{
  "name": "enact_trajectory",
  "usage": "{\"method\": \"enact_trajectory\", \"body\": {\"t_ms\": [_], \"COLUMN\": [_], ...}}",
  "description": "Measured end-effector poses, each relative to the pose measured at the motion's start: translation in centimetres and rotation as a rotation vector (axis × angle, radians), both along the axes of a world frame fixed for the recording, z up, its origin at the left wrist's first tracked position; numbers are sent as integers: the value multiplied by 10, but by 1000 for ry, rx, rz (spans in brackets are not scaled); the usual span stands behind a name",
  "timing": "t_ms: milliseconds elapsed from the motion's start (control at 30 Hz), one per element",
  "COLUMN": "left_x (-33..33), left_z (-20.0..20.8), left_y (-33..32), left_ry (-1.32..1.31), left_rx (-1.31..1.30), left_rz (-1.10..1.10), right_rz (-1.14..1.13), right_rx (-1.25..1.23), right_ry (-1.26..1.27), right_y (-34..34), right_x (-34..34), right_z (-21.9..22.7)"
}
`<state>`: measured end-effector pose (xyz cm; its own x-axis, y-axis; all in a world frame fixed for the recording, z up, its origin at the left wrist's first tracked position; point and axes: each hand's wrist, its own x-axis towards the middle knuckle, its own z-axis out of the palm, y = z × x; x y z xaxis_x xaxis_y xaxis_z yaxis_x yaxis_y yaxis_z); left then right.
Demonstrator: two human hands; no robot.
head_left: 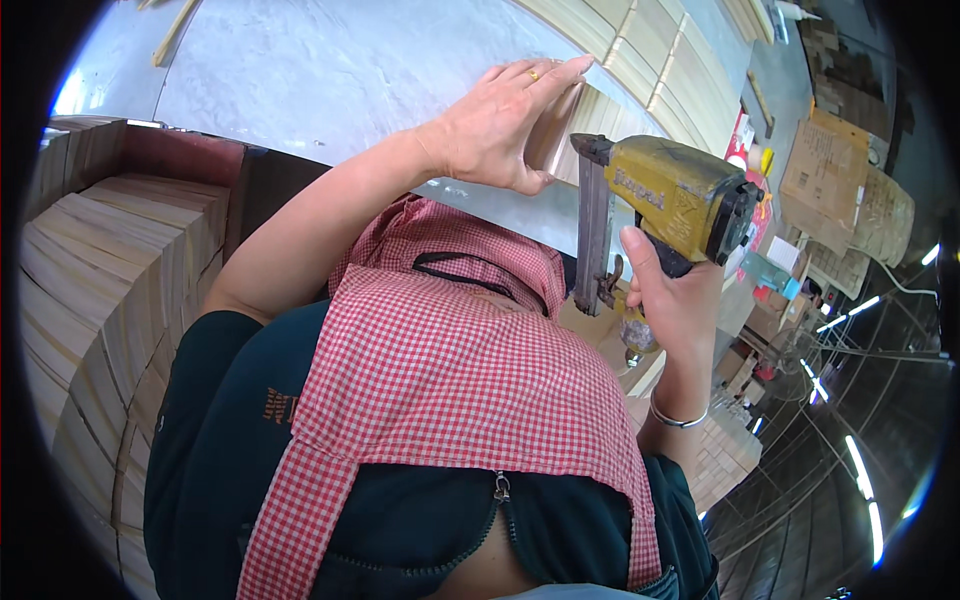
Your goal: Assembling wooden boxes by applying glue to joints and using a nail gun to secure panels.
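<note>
Left hand point(500, 125) reaches forward with the forearm bare and stretched across the frame, wrist bent, fingers point(545, 72) extended flat and close together, pressing on a small wooden block point(553, 135) that sits on the grey bench point(300, 70); thumb tucks under along the block's near edge. Ring on one finger. Right hand point(672, 300) comes up from lower right, forearm upright, bracelet at the wrist, fingers wrapped tight round the grip of a yellow nail gun point(670, 195); thumb points up along the handle. Gun body is tilted, its dark metal magazine point(592, 230) hanging down, nose end just beside the block and the left palm; cannot tell if it touches the wood. Slatted wooden panels point(650, 50) lie on the bench beyond the block. Stacks of cut wood pieces point(110, 270) stand at the person's left. Red checked apron point(450, 370) over a dark jacket fills the centre. Cardboard boxes point(830, 170) at far right.
</note>
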<state>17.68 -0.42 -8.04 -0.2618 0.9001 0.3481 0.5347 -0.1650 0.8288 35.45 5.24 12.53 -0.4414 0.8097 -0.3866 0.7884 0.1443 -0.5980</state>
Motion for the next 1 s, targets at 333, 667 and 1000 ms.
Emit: {"method": "enact_trajectory", "body": {"t_ms": [333, 667, 1000], "left_x": [0, 22, 24], "left_z": [2, 7, 7], "left_y": [-1, -12, -10], "left_ry": [62, -128, -83], "left_rx": [-29, -109, -100], "left_rz": [11, 201, 225], "right_rz": [55, 22, -18], "right_rx": [64, 55, 15], "right_ry": [-34, -23, -67], "right_y": [8, 26, 54], "right_x": [-4, -19, -31], "right_z": [2, 14, 8]}}
